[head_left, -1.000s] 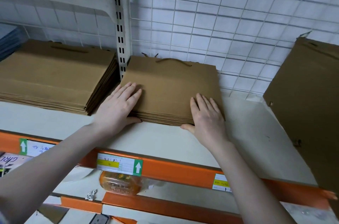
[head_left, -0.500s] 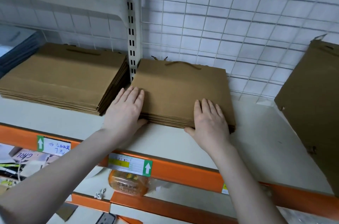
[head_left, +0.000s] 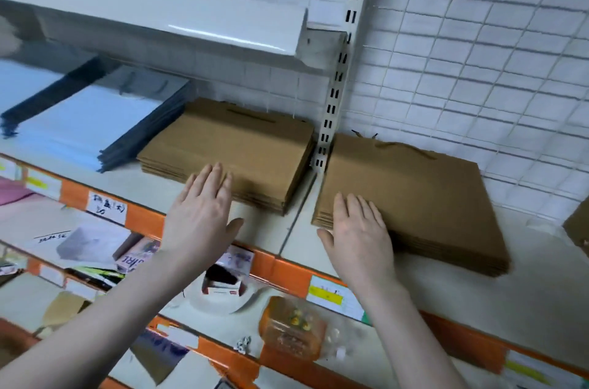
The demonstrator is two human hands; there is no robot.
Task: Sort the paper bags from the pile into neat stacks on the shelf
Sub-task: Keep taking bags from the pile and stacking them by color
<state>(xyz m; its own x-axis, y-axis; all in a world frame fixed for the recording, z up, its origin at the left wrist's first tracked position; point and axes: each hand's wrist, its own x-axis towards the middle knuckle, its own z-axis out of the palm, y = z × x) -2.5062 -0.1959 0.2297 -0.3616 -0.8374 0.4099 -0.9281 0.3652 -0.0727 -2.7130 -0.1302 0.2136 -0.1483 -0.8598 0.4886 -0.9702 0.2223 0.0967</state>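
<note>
up top, the wire-grid wall (head_left: 478, 54) fills the back of the view, with a slotted white upright (head_left: 342, 70) running down it and a white upper shelf (head_left: 159, 19) jutting out on the left. below lies the pale shelf (head_left: 462, 299) with its orange front rail (head_left: 287, 272), which carries paper labels (head_left: 106, 207).

on the shelf, far left, sits a light blue stack of bags (head_left: 95, 121) with dark edges. just beside it is the left brown stack (head_left: 236, 152) of paper bags, lying flat with a dark handle near the wall. right of the upright lies the right brown stack (head_left: 411, 197), also flat, its cord handles at the back edge; the two brown stacks are near each other but apart. a further brown sheet (head_left: 577, 223) shows at the right edge.

the left hand (head_left: 200, 213) is flat, fingers straight and together, its fingertips over the front edge of the left brown stack; contact is unclear. the right hand (head_left: 360, 229) lies palm down with straight fingers on the front left corner of the right brown stack, thumb out over the shelf. neither hand grips anything.

under the rail, an orange packet (head_left: 291, 328) and small boxes (head_left: 223, 280) lie on a lower shelf, blurred.
</note>
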